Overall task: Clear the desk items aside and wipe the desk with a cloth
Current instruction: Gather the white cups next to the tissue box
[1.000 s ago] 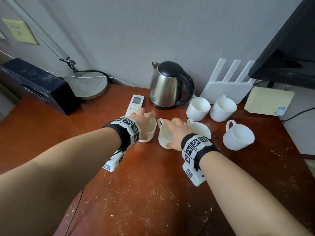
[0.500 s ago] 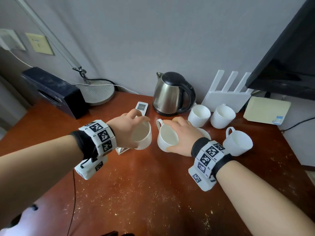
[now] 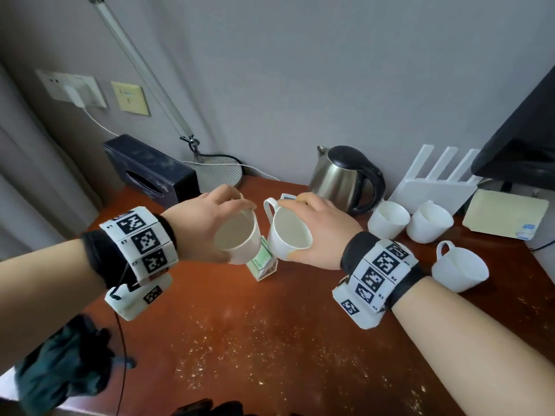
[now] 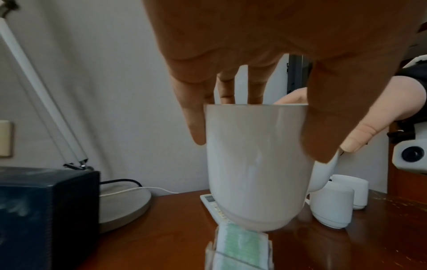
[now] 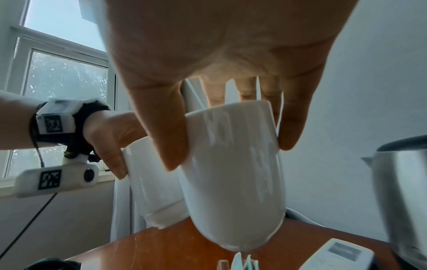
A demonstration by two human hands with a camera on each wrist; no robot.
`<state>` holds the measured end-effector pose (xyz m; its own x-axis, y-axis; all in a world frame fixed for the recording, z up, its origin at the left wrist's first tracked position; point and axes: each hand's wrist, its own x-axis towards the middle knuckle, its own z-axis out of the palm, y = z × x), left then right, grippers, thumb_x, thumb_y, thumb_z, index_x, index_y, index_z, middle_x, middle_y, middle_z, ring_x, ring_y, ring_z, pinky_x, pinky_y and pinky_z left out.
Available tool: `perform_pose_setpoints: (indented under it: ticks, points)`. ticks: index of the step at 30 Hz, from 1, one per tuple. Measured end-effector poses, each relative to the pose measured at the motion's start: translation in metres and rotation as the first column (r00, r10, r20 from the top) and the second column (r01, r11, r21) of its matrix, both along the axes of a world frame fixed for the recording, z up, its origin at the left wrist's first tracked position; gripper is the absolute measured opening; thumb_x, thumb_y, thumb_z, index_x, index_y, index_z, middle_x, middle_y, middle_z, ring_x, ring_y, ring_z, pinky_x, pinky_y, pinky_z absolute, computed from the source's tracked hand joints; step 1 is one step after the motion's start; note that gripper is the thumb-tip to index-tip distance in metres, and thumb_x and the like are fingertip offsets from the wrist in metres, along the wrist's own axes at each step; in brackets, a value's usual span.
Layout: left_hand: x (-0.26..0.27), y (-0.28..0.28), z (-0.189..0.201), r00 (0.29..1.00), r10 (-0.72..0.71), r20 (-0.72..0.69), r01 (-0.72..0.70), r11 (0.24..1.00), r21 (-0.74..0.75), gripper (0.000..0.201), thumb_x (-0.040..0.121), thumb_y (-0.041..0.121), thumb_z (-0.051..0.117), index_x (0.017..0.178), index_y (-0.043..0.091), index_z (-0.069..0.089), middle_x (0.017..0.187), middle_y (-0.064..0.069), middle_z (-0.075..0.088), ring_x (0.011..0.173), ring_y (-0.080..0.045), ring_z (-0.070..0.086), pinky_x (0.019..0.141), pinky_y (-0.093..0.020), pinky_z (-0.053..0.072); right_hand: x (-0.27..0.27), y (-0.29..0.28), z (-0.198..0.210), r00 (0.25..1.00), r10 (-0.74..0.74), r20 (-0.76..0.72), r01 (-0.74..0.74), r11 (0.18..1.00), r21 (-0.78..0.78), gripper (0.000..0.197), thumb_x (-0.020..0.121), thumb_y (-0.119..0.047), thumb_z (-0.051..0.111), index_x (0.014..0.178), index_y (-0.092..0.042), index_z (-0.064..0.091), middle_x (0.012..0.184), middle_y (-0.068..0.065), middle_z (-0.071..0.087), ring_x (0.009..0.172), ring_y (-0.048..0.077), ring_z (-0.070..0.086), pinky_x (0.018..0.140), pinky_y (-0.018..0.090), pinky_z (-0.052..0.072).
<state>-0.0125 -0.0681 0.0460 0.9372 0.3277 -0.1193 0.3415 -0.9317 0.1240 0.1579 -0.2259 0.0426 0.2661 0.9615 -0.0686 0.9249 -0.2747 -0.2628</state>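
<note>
To the left of the kettle, a white cup is being held above the tabletop by the left hand, fingers curled over its rim from above. Just beside it, nearer the kettle, a second cup is being gripped the same way by the right hand and is being tilted. A small card stand is standing right under both cups, with a remote lying between it and the kettle. The two cups are being carried close together, so knocking is being risked; either rim grip could slip, or the stand be clipped and toppled. Right of the kettle, three more cups are waiting, and crumbs are lying in front.
</note>
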Motion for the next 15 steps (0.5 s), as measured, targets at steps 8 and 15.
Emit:
perform_pose_setpoints:
  ticks: [8, 15]
  points:
    - [-0.084, 0.083, -0.005, 0.998, 0.044, -0.044, -0.045, 0.998, -0.032, 0.095, 0.069, 0.041, 0.075, 0.145, 0.035, 0.018, 0.138, 0.007, 0.021, 0.12, -0.017, 0.041, 0.096, -0.029, 0.045, -0.073, 0.086, -0.006, 1.0, -0.014, 0.007, 0.015, 0.999, -0.049, 0.081, 0.073, -0.044, 0.067, 0.141, -0.039, 0.023, 0.135, -0.007, 0.032, 0.123, 0.017, 0.035, 0.09, 0.028, 0.037]
    - [-0.142, 0.168, -0.032, 0.989, 0.145, -0.039, -0.148, 0.985, -0.093, 0.096, 0.067, 0.038, 0.076, 0.145, 0.033, 0.02, 0.137, 0.004, 0.025, 0.119, -0.02, 0.043, 0.097, -0.035, 0.045, -0.13, 0.17, -0.026, 0.995, -0.062, -0.083, 0.054, 0.994, -0.096, 0.081, 0.07, -0.041, 0.07, 0.137, -0.04, 0.026, 0.135, -0.006, 0.033, 0.121, 0.02, 0.038, 0.092, 0.032, 0.04]
